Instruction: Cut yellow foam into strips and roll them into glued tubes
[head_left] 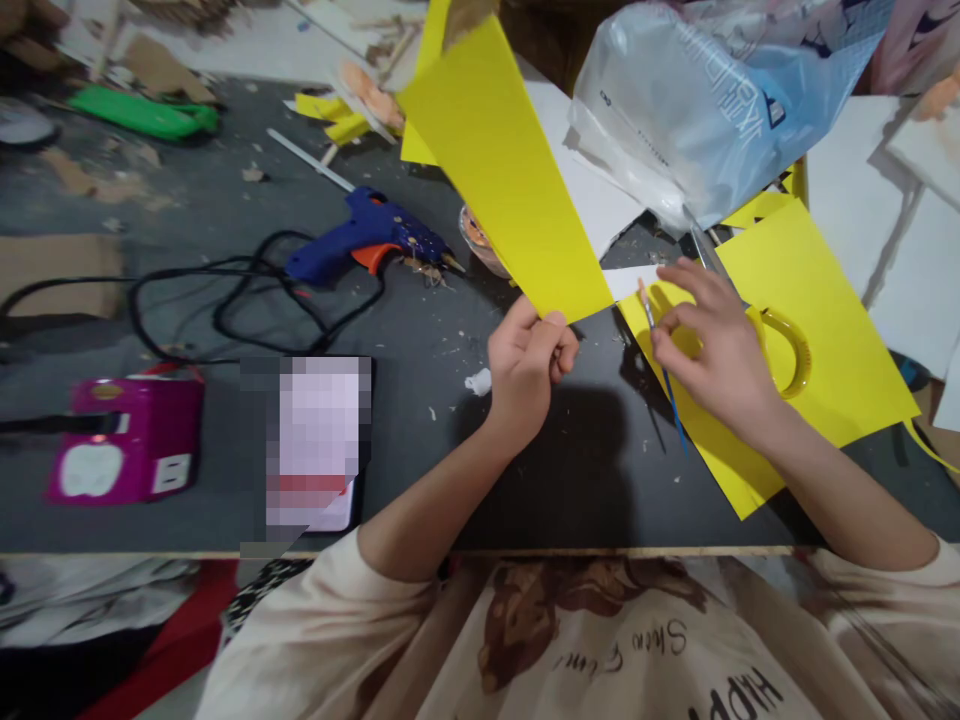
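My left hand [529, 360] pinches the lower corner of a long yellow paper sheet [502, 165] and holds it raised and tilted above the dark table [420, 330]. To its right, my right hand [712, 350] rests on a larger yellow sheet [825, 330] lying flat, its fingers curled round a thin blue pencil [671, 395]. A pair of yellow-handled scissors [791, 345] lies under that hand, blades pointing up and away.
A blue glue gun [367, 235] with a black cord [247, 290] lies left of centre. A magenta box [127, 435] and a blurred phone-like item [322, 440] sit near the front edge. A plastic bag [712, 100] and white boards [892, 190] crowd the back right.
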